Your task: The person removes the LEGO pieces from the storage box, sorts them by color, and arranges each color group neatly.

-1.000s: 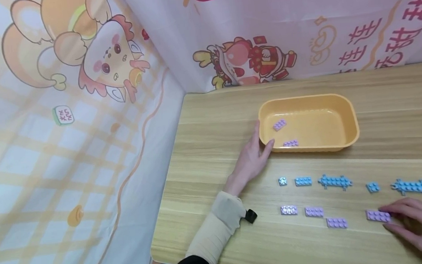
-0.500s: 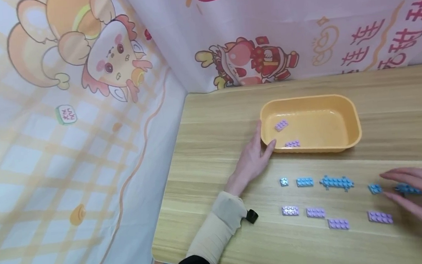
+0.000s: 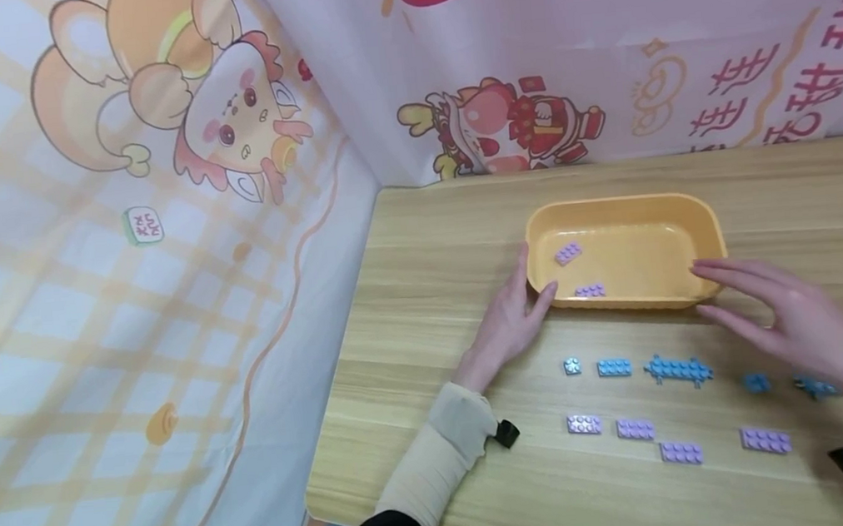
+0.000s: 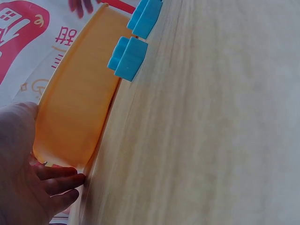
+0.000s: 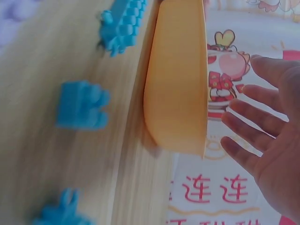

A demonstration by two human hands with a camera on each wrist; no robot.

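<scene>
A yellow plastic tray stands on the table, with two purple bricks lying in its left part. My left hand holds the tray's left front corner, thumb against the front side and fingers along the left end; the left wrist view shows the fingers bent around that end. Spread and bare of any object, my right hand hovers by the tray's right front corner. In the right wrist view its fingers stand apart from the tray wall.
In front of the tray runs a row of blue bricks, among them a small square one and a long piece with side knobs. Several purple bricks lie nearer the table's front. A printed cloth hangs behind the table.
My right hand has let go of a purple brick at the table's right front, leaving it there, and has moved up and left to the tray. My left hand has stayed at the tray.
</scene>
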